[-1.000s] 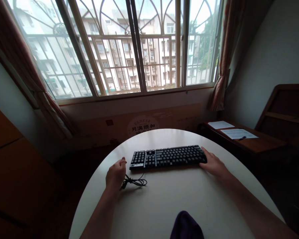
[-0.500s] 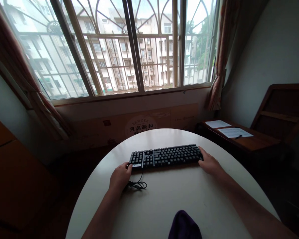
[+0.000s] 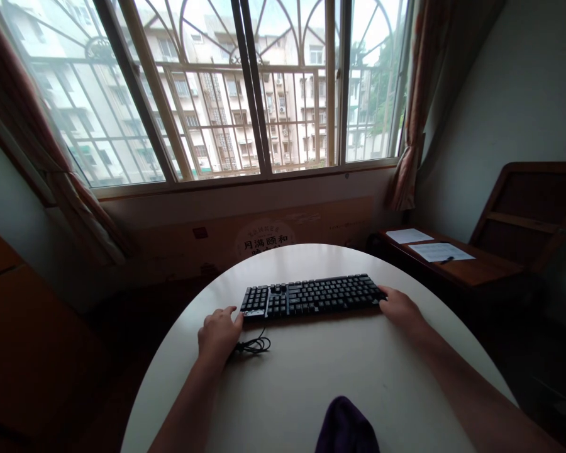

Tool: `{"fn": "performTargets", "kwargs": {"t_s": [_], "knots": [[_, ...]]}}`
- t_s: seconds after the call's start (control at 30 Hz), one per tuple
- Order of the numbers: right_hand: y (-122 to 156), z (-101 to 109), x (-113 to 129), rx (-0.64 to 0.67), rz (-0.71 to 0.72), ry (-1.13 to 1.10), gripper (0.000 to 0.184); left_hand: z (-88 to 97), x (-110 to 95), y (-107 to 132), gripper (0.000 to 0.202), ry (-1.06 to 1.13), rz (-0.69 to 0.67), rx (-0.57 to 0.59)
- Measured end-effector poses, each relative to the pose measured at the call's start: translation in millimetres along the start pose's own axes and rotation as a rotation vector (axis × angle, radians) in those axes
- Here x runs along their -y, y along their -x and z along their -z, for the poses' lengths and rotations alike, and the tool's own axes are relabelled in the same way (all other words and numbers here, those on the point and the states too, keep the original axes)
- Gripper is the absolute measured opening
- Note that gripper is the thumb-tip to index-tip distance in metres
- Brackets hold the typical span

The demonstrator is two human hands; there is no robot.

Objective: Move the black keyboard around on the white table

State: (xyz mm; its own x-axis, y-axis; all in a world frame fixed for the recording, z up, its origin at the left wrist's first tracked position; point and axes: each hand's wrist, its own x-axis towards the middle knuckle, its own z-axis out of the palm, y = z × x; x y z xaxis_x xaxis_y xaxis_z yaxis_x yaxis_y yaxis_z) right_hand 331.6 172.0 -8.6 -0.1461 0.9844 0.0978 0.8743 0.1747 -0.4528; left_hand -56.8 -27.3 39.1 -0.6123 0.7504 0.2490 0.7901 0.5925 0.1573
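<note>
- Has the black keyboard (image 3: 311, 299) laid out on the round worktop (image 3: 321, 371), number pad leftward.
- Clasps its right end with the right hand (image 3: 402, 309); keeps the left hand (image 3: 218, 331) loose at the opposite corner, contact unclear.
- Has the cable (image 3: 255, 345) bundled, not unwound.

Black keyboard (image 3: 312, 297), key lettering illegibly small

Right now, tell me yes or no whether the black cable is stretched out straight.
No, the black cable is gathered in loops on the white table, beside the left hand.
</note>
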Motion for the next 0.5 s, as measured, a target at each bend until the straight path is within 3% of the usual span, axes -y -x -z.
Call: {"fn": "performTargets", "kwargs": {"t_s": [0.1, 0.23, 0.37, 0.5], "knots": [[6.9, 7.2, 9.0, 0.005, 0.0, 0.019, 0.052, 13.3, -8.1, 6.0, 0.046, -0.104, 0.008, 0.004], [19.2, 15.7, 26.1, 0.058, 0.063, 0.051, 0.037, 20.9, -23.9, 16.4, 0.049, -0.022, -0.015, 0.187], [42.7, 14.8, 54.1, 0.102, 0.287, 0.097, 0.032, 14.6, -33.7, 23.9, 0.059, -0.015, -0.016, 0.187], [71.6, 9.6, 81.7, 0.288, 0.56, -0.051, 0.034, 4.6, -27.5, 21.3, 0.062, -0.017, 0.002, 0.162]]}}
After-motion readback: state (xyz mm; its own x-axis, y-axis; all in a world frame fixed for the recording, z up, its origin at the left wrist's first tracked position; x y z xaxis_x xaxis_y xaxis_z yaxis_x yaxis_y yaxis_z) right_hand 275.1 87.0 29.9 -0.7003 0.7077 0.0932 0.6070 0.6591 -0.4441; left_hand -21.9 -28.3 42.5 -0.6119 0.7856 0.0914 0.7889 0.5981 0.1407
